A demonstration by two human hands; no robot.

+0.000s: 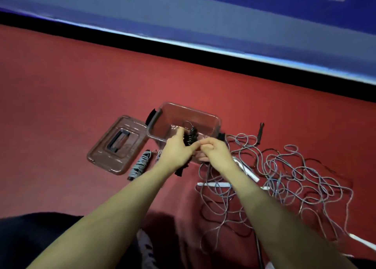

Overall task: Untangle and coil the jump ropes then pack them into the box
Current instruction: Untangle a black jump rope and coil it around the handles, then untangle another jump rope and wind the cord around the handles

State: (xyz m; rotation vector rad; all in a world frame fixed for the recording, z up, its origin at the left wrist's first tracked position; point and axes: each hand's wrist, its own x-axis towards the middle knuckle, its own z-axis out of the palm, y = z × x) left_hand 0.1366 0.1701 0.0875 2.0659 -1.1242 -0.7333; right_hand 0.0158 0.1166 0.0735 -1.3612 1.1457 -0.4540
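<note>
Red floor runs out to a blue wall with a black base strip. Progress looks partial: one wound grey rope [140, 165] already lies on the floor just left of the left hand [177, 148], beside the lid [117, 144], not yet in the box [211, 124]. A black rope bundle [190, 138] is being finished now; the left hand grips it, fingers curled round the coil, directly over the box's near wall. The right hand [213, 149], touching the left, pinches what appears to be the rope's end, though blur hides the detail. Right of that hand, a large loose tangle of grey ropes [284, 177] with white handles [215, 185] remains to be sorted.
</note>
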